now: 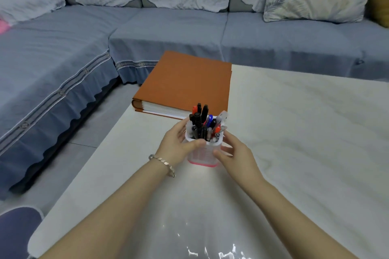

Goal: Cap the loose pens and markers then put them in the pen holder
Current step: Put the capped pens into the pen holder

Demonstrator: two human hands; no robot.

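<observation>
A translucent white pen holder [202, 154] with a pink base stands on the white table [294, 132]. Several capped pens and markers [203, 124], black, red and blue, stand upright inside it. My left hand [179, 143] grips the holder's left side, its thumb lying across the front rim. My right hand [235, 153] holds the holder's right side with thumb and fingers around it. No loose pen lies on the table in view.
A thick orange album [185, 82] lies on the table's far left corner, just behind the holder. A blue-covered corner sofa [147, 27] with pillows wraps around the table. A dark blue cushion [16, 231] sits at the lower left.
</observation>
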